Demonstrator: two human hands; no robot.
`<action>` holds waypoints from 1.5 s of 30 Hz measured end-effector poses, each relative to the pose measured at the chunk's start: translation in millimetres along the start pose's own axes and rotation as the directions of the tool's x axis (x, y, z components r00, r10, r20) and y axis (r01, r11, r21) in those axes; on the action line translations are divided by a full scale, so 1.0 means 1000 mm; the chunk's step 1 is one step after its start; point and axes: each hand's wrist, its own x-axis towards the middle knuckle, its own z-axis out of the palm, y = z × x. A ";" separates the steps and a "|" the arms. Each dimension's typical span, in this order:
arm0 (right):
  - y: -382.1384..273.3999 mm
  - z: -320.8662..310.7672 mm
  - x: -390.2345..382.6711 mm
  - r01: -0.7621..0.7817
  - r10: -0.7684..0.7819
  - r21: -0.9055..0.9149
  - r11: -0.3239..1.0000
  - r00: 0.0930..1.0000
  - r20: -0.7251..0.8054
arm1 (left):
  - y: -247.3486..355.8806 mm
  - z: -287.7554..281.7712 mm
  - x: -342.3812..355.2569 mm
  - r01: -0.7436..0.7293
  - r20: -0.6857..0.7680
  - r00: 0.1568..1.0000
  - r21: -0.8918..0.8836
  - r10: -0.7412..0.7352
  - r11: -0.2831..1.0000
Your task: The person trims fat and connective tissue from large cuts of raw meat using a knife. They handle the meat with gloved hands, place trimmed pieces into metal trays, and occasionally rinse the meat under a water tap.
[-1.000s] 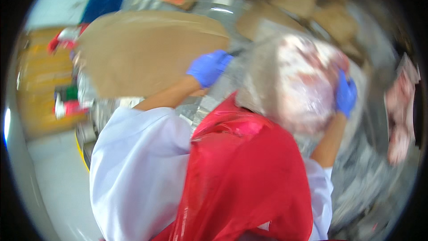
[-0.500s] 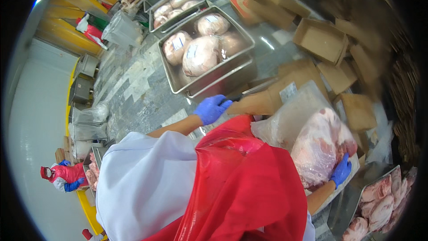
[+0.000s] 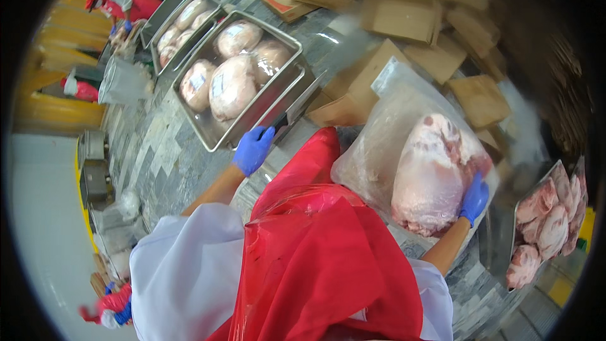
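Note:
My left hand (image 3: 252,150), in a blue glove, is closed round the dark handle of a knife (image 3: 303,99), beside the near rim of a metal bin. The knife's blade points up and to the right. A large pale-pink cut of meat (image 3: 429,180) lies in front of me on the right, with a clear plastic bag (image 3: 372,139) spread beside and under it. My right hand (image 3: 475,199), also gloved in blue, grips the right side of this meat; the fingertips are partly hidden against it.
The metal bin (image 3: 268,120) holds several wrapped meat pieces; another bin (image 3: 208,0) stands behind it. Cardboard boxes (image 3: 401,16) crowd the back right. A bin of unwrapped meat (image 3: 543,227) is at the right. Co-workers in red (image 3: 142,6) work at the far left.
My view has turned, so the bins and boxes sit farther left. My left hand, with the knife, stays near the bin's rim. My right hand remains against the meat.

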 end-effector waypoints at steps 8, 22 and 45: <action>-0.013 -0.002 -0.035 -0.046 0.029 -0.103 0.994 0.988 -0.155 | 0.027 0.056 0.124 -0.157 0.217 0.956 -0.196 0.199 0.968; -0.013 -0.015 -0.051 -0.335 0.359 0.402 0.852 0.933 0.017 | 0.320 0.072 0.175 -0.938 0.693 0.065 -0.203 0.718 0.281; -0.035 -0.052 0.025 0.361 -0.446 0.346 0.866 0.870 0.208 | 0.431 0.088 -0.002 -0.975 0.820 0.147 0.214 0.553 -0.059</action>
